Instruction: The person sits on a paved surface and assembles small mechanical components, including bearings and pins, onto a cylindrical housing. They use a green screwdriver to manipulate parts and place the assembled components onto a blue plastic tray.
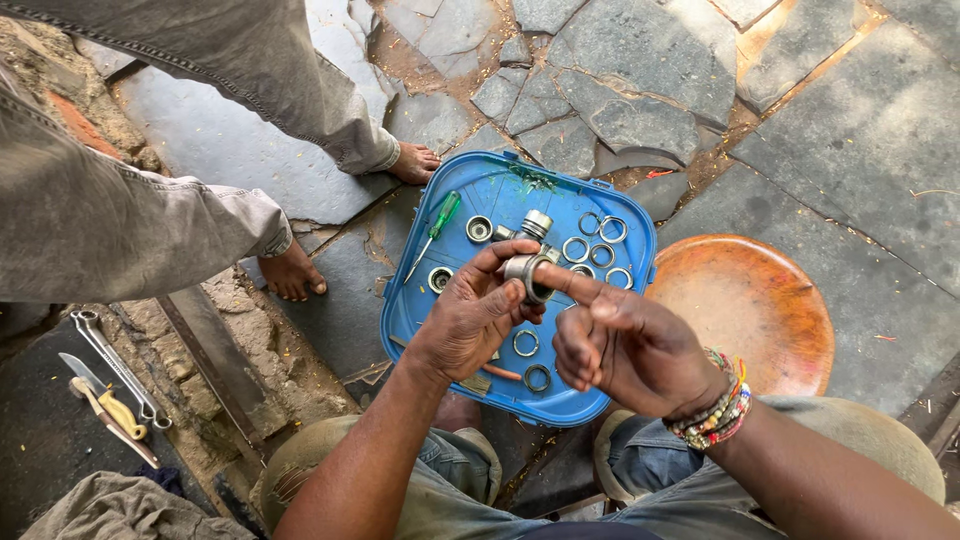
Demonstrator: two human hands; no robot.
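My left hand (pixel 470 318) holds a short grey metal bearing part (pixel 525 274) between thumb and fingers, over a blue plastic tray (pixel 420 310) on the ground. My right hand (pixel 625 345), with bead bracelets on the wrist, has its index finger stretched out and touching the end of that part; the other fingers are curled and hold nothing. In the tray lie several metal rings (pixel 597 240), a green-handled screwdriver (pixel 435 232), small round bearing cups (pixel 479 229) and a cylindrical metal piece (pixel 537 224).
Another person's bare feet (pixel 412 162) and grey trouser legs stand at the upper left, close to the tray. An orange round stool top (pixel 745 305) lies right of the tray. A spanner (pixel 115 365) and a yellow-handled tool (pixel 115 412) lie at the lower left on cracked stone paving.
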